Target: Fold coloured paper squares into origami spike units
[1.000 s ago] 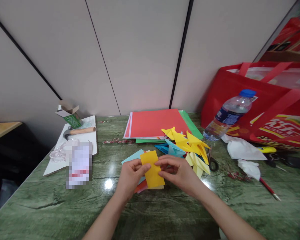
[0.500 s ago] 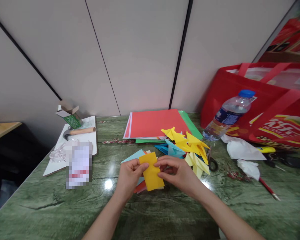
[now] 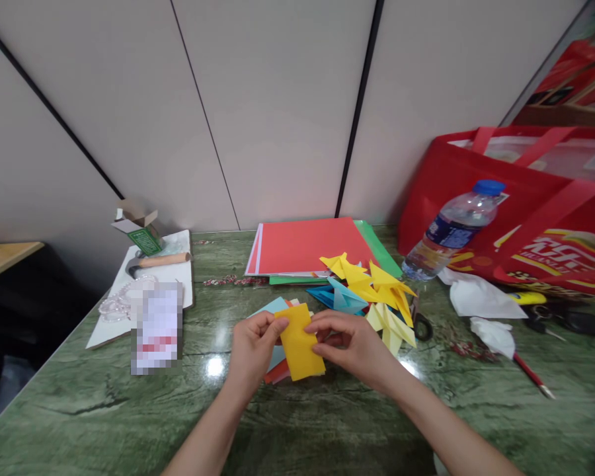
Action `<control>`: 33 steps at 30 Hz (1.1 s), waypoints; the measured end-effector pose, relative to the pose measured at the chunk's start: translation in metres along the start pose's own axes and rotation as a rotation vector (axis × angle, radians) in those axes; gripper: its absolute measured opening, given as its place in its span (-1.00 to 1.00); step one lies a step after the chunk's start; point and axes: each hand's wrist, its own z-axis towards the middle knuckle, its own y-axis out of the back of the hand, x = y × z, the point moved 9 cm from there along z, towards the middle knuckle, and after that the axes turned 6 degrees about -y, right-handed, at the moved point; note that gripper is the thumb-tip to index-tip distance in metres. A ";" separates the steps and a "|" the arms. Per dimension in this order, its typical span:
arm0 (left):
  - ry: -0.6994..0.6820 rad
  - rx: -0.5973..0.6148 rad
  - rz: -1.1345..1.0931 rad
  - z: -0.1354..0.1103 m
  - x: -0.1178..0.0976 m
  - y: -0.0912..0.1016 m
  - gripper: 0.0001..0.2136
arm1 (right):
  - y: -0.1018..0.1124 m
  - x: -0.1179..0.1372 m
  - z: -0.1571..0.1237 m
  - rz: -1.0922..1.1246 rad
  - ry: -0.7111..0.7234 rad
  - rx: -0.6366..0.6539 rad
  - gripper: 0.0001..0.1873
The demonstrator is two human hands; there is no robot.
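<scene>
A folded yellow paper (image 3: 299,344) is held just above the green marble table (image 3: 104,403). My left hand (image 3: 252,347) pinches its left edge between thumb and fingers. My right hand (image 3: 350,340) pinches its right edge, fingers curled. Under the paper lie a light blue sheet (image 3: 270,307) and an orange-red sheet (image 3: 276,373). Just behind my right hand sits a heap of folded paper figures (image 3: 371,287) in yellow, pale yellow and blue.
A stack of red and green sheets (image 3: 307,248) lies by the wall. A water bottle (image 3: 451,228) leans on a red bag (image 3: 525,198). Scissors (image 3: 421,320), crumpled tissues (image 3: 478,297) and a red pencil (image 3: 533,377) lie right. A white board (image 3: 178,274) with a hammer (image 3: 153,261) and small box (image 3: 139,228) is left.
The yellow paper has sunk a little and tilted, its top edge now lower. My left thumb has shifted up to the paper's top left corner. Both hands stay pinched on it.
</scene>
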 end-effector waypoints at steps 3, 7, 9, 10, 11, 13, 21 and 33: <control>0.003 0.019 -0.001 0.001 0.000 -0.001 -0.84 | 0.001 0.000 0.000 -0.019 0.005 -0.001 -0.79; -0.042 0.008 0.028 0.002 -0.006 0.003 -0.88 | 0.000 0.003 0.000 -0.056 0.032 0.005 -0.80; -0.070 -0.001 0.030 0.002 -0.009 0.004 -0.88 | 0.000 0.005 0.000 -0.066 0.044 0.005 -0.81; -0.076 -0.001 0.025 0.002 -0.010 0.004 -0.89 | 0.000 0.006 0.000 -0.072 0.051 0.001 -0.81; -0.079 -0.002 0.017 0.002 -0.010 0.004 -0.90 | 0.000 0.006 0.000 -0.078 0.059 -0.001 -0.80; -0.076 -0.008 0.005 0.002 -0.009 0.004 -0.91 | 0.000 0.008 0.000 -0.096 0.073 -0.005 -0.80; -0.027 0.039 0.002 0.006 -0.001 0.002 -0.89 | 0.015 0.007 -0.001 -0.132 0.078 -0.170 -0.77; 0.190 0.354 0.043 -0.013 0.018 -0.034 -0.85 | 0.023 0.013 -0.004 -0.111 0.088 -0.258 -0.69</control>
